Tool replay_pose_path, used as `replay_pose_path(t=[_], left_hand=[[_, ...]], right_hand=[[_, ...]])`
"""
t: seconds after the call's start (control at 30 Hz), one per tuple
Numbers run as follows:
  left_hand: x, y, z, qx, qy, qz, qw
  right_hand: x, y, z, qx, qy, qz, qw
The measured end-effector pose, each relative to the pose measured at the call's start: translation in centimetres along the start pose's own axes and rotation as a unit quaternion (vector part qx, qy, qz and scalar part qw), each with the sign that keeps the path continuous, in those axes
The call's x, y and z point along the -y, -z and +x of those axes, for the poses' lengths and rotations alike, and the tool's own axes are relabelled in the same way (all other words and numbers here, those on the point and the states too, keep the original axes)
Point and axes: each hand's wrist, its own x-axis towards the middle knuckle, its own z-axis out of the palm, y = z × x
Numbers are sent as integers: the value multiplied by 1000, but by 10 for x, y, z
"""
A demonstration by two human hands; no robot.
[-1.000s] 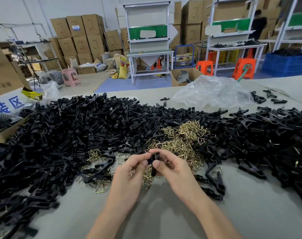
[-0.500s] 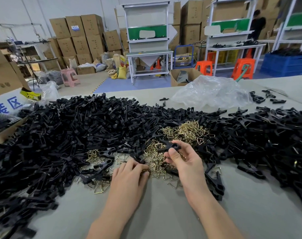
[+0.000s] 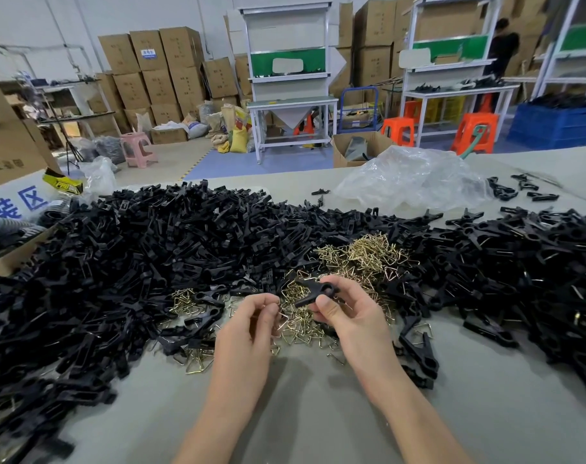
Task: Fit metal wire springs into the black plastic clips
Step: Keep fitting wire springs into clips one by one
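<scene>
Right hand pinching black clip, left hand pinching wire spring (brass-coloured), box printed 装区

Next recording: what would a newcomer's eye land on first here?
The huge heap of black plastic clips covers the table from left to right, with a glinting pile of brass-coloured wire springs at its centre. In front of that pile, the right hand holds one black clip while the left hand pinches what looks like a single wire spring. A crumpled clear plastic bag lies behind the heap.
</scene>
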Motion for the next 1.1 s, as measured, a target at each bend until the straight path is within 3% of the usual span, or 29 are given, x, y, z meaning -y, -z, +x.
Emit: replay_pose_path(t=[0.17,0.37,0.53,0.73,1.1], left_hand=[[5,-4,7,10,-28,65,997],[5,-8,14,-9,-17,91,996],[-8,-9,7,-27,44,-51,997],[-13,-10,5,-3,150,-252,956],[-9,-2,6,58,134,-212,966]], right_hand=[[-3,-3,-2,31,20,-103,994],[-3,-4,3,11,23,-133,991],[1,-5,-1,16,21,-147,989],[5,-4,-4,40,13,-116,992],[2,-3,-5,80,13,-127,989]])
